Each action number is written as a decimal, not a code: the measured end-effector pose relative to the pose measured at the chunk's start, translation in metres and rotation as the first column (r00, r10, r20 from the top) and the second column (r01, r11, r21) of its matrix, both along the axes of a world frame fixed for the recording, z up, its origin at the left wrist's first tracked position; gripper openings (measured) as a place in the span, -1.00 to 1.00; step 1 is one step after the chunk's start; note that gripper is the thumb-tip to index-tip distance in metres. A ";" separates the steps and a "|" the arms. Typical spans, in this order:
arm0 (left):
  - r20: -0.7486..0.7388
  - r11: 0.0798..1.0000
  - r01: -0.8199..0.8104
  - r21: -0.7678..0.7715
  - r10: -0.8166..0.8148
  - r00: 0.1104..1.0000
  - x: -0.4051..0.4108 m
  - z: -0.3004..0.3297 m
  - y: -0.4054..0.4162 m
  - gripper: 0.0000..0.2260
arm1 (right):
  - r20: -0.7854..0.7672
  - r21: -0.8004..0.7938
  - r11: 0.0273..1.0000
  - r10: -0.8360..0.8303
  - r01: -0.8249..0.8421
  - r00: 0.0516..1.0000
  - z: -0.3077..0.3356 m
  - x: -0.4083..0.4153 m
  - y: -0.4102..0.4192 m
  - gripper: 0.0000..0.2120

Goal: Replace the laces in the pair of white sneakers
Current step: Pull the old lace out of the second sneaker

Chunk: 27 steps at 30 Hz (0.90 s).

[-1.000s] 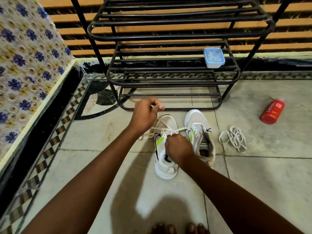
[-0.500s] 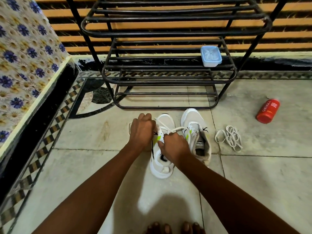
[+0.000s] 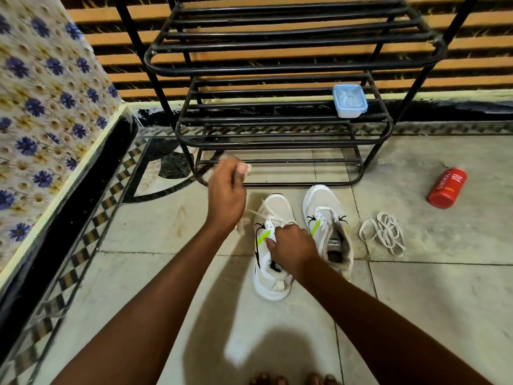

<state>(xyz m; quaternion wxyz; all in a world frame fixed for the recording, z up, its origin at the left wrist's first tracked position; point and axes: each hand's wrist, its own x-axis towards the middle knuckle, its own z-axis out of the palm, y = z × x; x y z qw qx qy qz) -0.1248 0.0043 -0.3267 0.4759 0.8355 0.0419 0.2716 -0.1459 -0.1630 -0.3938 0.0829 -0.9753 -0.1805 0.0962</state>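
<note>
A black metal shoe rack (image 3: 280, 115) stands on the pale stone tile floor (image 3: 444, 301). Behind the rack runs a wall of orange horizontal slats (image 3: 485, 19). Left of the rack, a wall with blue-flower tiles (image 3: 41, 107) meets a checkered floor border (image 3: 83, 245).

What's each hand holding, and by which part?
Left hand pinches the lace near its free end, pulled up and away. Right hand grips the left sneaker at its eyelet area.
</note>
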 end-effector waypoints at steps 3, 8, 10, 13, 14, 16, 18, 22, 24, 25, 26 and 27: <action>-0.340 0.915 0.144 0.378 -0.008 0.940 -0.005 -0.031 0.000 -0.86 | -0.007 0.004 1.000 -0.005 0.005 1.000 -0.002 -0.001 0.001 -0.63; -0.611 0.700 0.384 0.602 0.094 0.786 -0.016 -0.059 -0.010 -0.83 | 0.011 0.032 0.998 -0.052 0.051 0.999 -0.004 -0.002 -0.001 -0.61; -0.562 0.718 0.325 0.616 0.112 0.819 -0.019 -0.061 -0.010 -0.87 | 0.017 0.030 0.999 -0.046 0.045 0.999 -0.003 -0.003 0.000 -0.61; -0.431 0.754 0.201 0.626 0.120 0.894 -0.017 -0.057 -0.006 -0.90 | 0.005 0.023 0.999 -0.033 0.032 0.999 -0.003 -0.002 0.001 -0.61; -0.368 0.761 0.163 0.628 0.106 0.924 -0.015 -0.053 -0.006 -0.88 | 0.001 0.020 0.999 -0.029 0.029 1.000 -0.003 -0.002 0.001 -0.61; -0.217 0.770 0.088 0.631 0.066 0.974 -0.013 -0.038 -0.008 -0.82 | -0.008 0.014 1.000 -0.025 0.025 1.000 -0.004 -0.001 0.000 -0.61; -0.021 0.795 -0.033 0.606 0.058 0.998 -0.014 -0.020 -0.006 -0.75 | -0.015 0.022 0.999 -0.025 0.026 1.000 -0.004 0.000 -0.003 -0.60; 0.274 0.908 -0.315 0.275 0.240 0.931 -0.014 0.025 0.014 -0.75 | -0.016 0.039 0.999 -0.006 0.007 1.000 -0.002 0.000 -0.003 -0.61; 0.303 0.941 -0.334 0.059 0.302 0.904 -0.012 0.044 0.019 -0.81 | -0.011 0.043 0.999 0.005 -0.004 1.000 -0.001 -0.001 -0.001 -0.62; 0.283 0.960 -0.277 -0.048 0.279 0.918 -0.011 0.048 0.018 -0.80 | -0.009 0.043 0.999 0.006 -0.006 1.000 -0.001 -0.002 -0.001 -0.62; 0.244 0.967 -0.191 -0.170 0.229 0.943 -0.010 0.049 0.015 -0.79 | -0.005 0.043 0.999 0.007 -0.006 1.000 0.000 -0.002 0.000 -0.62; 0.192 0.949 -0.095 -0.302 0.158 0.969 -0.009 0.046 0.010 -0.80 | -0.003 0.042 0.999 0.006 -0.006 1.000 0.000 -0.002 -0.001 -0.62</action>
